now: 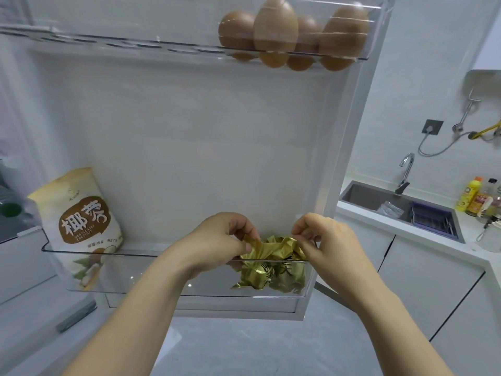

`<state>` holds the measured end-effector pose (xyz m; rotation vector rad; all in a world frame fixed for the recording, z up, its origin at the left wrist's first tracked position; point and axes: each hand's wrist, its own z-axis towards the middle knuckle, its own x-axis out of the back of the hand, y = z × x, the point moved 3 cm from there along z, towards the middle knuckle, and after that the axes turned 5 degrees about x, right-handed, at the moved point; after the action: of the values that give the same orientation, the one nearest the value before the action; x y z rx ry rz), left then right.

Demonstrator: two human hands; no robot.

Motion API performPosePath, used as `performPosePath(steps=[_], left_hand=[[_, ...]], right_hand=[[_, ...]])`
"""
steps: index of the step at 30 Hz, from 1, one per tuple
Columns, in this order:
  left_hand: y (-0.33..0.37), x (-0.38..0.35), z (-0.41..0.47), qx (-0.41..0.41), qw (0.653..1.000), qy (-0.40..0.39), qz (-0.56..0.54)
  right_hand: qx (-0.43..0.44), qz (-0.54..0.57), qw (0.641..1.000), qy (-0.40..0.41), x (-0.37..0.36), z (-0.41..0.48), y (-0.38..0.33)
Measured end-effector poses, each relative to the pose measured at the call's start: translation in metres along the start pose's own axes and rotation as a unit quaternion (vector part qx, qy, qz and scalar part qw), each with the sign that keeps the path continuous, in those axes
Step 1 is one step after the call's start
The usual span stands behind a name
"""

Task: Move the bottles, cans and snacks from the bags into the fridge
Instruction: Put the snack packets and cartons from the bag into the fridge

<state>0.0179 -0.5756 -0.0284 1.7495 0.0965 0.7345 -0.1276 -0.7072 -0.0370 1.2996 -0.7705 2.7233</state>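
A crumpled gold snack bag [271, 270] sits at the right end of the clear lower door shelf [151, 272] of the open fridge door. My left hand [217, 240] pinches the bag's top left edge. My right hand [325, 240] pinches its top right edge. Both hands reach over the shelf's front wall. A white and brown coconut snack bag [81, 221] stands upright at the left end of the same shelf.
Several brown eggs [292, 33] sit in the upper door shelf. To the right, a counter holds a sink [379, 199] with a tap, a dish rack and bottles [474, 196]. White cabinets stand below. Grey floor lies under the door.
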Motion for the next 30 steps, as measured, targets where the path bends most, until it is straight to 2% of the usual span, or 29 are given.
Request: performPosePath(steps=[4,9,11,14,20,23,30], left_hand=[[0.000,0.002,0.001,0.021,0.999,-0.043,-0.020],[-0.004,0.006,-0.004,-0.023,0.997,-0.068,-0.040],[-0.005,0.007,-0.007,-0.039,0.996,-0.042,-0.064],[-0.006,0.010,-0.011,-0.066,0.994,0.043,-0.080],[0.011,0.010,-0.029,-0.170,0.973,0.154,-0.023],[0.022,0.012,-0.035,-0.203,0.966,0.157,-0.025],[0.039,-0.009,-0.029,-0.243,0.965,0.095,-0.010]], right_hand=[[-0.001,-0.003,1.000,0.015,-0.002,-0.002,0.000],[-0.010,0.010,0.999,0.035,0.003,-0.007,-0.002],[-0.013,0.014,0.999,0.046,0.008,-0.007,-0.005],[-0.012,0.016,0.998,0.054,0.016,-0.008,-0.012],[-0.015,0.012,0.997,0.068,0.026,-0.012,-0.029],[-0.019,-0.004,0.997,0.079,0.032,-0.016,-0.037],[-0.072,-0.060,0.991,0.096,0.056,-0.038,-0.041]])
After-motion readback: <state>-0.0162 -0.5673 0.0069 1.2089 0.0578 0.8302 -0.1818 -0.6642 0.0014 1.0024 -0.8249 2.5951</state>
